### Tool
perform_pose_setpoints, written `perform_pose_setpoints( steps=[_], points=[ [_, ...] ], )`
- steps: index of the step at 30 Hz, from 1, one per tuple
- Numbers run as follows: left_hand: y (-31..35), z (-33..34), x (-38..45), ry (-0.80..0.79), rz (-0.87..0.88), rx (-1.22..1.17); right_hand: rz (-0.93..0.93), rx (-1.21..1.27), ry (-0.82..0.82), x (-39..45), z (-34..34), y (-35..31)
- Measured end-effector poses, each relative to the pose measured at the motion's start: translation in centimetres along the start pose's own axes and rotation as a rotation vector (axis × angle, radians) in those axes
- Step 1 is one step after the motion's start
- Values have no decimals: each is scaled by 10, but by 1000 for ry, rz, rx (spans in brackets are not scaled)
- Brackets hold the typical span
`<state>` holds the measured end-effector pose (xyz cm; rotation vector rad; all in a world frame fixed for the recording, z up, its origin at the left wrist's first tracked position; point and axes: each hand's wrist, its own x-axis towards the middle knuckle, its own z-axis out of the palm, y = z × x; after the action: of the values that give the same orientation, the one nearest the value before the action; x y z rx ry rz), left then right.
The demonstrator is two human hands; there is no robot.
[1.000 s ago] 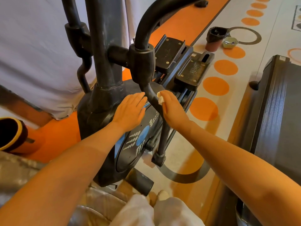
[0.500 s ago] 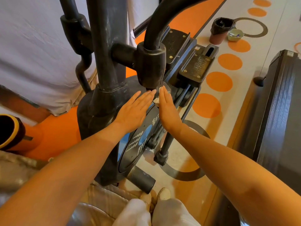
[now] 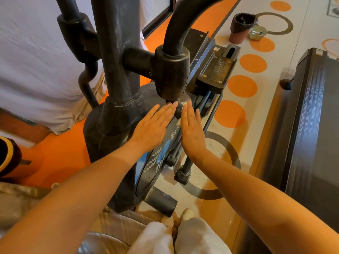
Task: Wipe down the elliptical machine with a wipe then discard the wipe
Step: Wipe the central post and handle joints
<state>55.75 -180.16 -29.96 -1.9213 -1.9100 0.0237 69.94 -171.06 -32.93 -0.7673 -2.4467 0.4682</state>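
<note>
Below the dark pivot hub [image 3: 171, 74] of the elliptical machine [image 3: 117, 114], both hands work against the narrow swing-arm bar where it leaves the hub. The right hand [image 3: 192, 132] stands on edge with straight fingers, pressing the white wipe [image 3: 180, 114] flat against the bar's side; only slivers of the wipe show, at the fingertips and beside the palm. Its grip is flat and extended, trapping the wipe by pressure, not curled round it, which suits sliding along a thin bar. The left hand [image 3: 154, 129] lies flat, fingers straight, on the rounded flywheel housing [image 3: 102, 136] just beside the bar, holding nothing; it probably steadies the machine and the person's lean. The two sets of fingertips almost meet below the hub. Wiping appears to be midway: the footplates [image 3: 217, 70] and upper handlebars look dusty. At the far edge of the floor, well apart from the machine, stands a bin lined with a black bag [image 3: 241, 27], with a small tub [image 3: 257, 33] just beside it, a likely place for discarding the wipe. A treadmill [image 3: 311, 125] lies along the right side.
</note>
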Motion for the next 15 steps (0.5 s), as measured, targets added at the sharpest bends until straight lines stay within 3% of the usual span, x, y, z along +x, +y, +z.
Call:
perform_pose_setpoints(
  steps=[5, 15],
  points=[
    [2, 5, -6, -25, -21, 74, -29, -46, 31, 5, 3, -4],
    [25, 5, -1, -54, -155, 77, -114, -93, -72, 5, -4, 14]
  ],
)
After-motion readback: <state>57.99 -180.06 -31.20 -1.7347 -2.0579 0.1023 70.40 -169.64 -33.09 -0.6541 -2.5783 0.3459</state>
